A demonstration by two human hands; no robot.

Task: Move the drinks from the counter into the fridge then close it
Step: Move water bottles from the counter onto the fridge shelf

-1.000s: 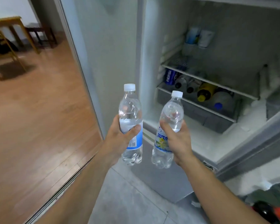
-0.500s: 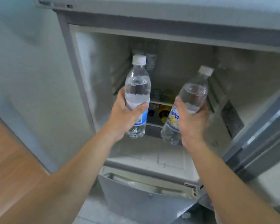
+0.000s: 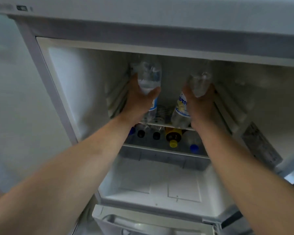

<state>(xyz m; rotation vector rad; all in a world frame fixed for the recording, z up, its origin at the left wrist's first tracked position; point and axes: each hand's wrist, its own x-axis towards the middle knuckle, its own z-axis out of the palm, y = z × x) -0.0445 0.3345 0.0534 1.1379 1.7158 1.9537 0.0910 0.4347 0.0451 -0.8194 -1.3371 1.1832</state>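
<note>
Bottles (image 3: 148, 77) deeper inside fridge (image 3: 85, 85) now

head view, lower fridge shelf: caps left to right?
blue cap → black cap → second black cap → yellow cap → blue cap at the right

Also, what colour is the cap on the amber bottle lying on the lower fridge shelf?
Yellow. The cap faces outward on the amber bottle, clearest in the head view.

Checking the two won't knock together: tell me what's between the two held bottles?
Nothing between the blue-label bottle and the yellow-label bottle; the head view shows only the fridge's back wall there.
</note>
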